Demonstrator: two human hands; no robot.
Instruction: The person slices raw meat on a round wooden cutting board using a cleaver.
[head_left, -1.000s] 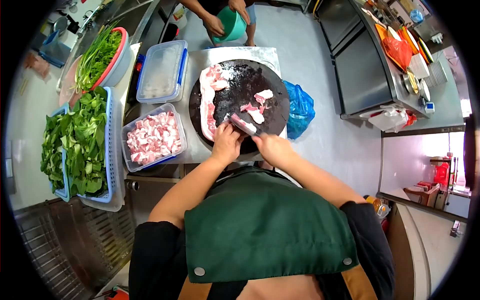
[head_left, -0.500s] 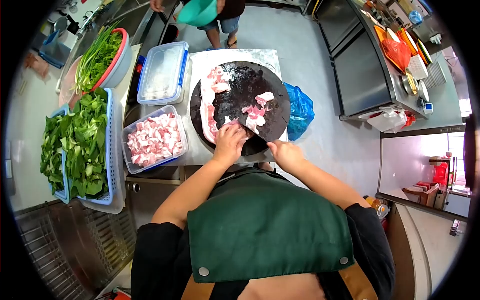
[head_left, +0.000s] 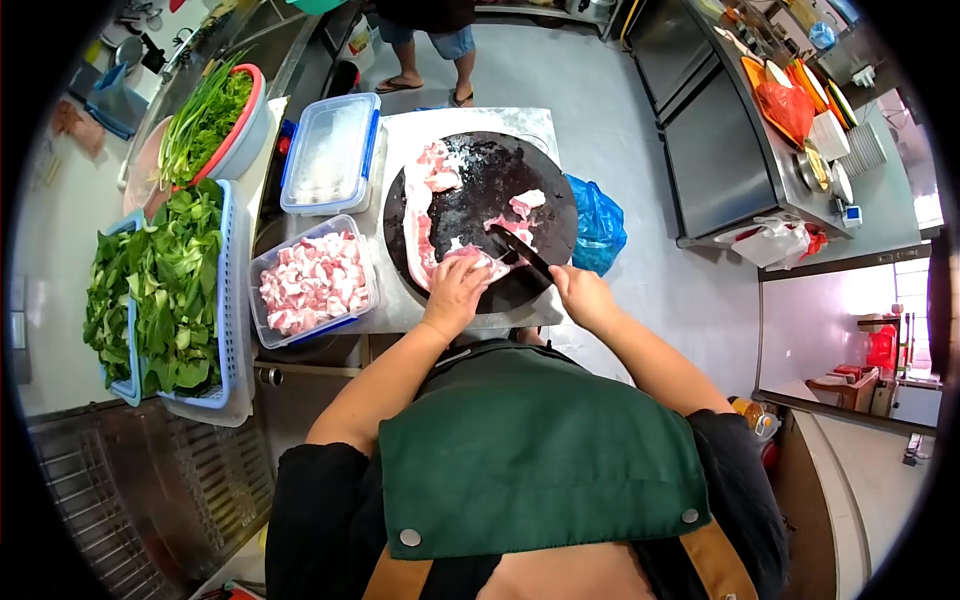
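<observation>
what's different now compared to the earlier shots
The green bowl has moved left, to the top edge of the view. The right hand and its knife have shifted right. Unchanged: the left hand on the meat, the tub of cut pieces, the lidded container.

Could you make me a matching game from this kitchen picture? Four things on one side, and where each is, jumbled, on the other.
Things:
1. Knife
2. Diced meat
3. Greens
4. Blue bag

Places:
A. In blue baskets
B. Just past the right edge of the round board, as pictured
C. In the person's right hand
D. In an open clear box

Right pairs: 1-C, 2-D, 3-A, 4-B.
</observation>
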